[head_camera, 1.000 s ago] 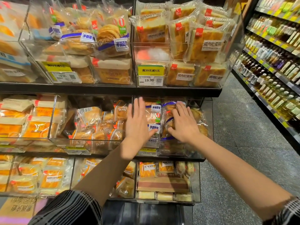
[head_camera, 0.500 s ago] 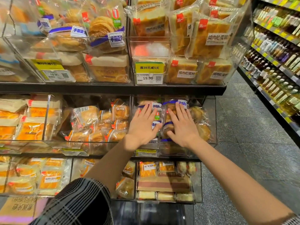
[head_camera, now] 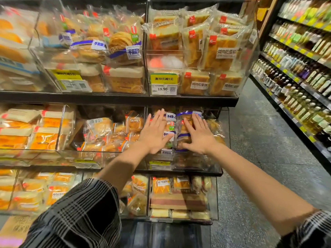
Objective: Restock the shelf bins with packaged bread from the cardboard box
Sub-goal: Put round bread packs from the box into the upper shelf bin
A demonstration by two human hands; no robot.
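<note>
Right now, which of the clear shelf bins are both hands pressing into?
The right-hand bin on the middle shelf, below the 19.90 price tag. The left hand and right hand lie flat on its blue-labelled bread packs.

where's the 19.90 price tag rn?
Head view, top shelf: the 19.90 price tag sits on the right bin's front, under a yellow promo label, above the left hand.

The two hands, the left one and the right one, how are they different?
The left hand presses the left packet; the right hand presses the right packet. A plaid sleeve covers most of the left forearm; the right forearm is mostly bare. Both lie flat, fingers straight, in the same middle-shelf bin.
</note>
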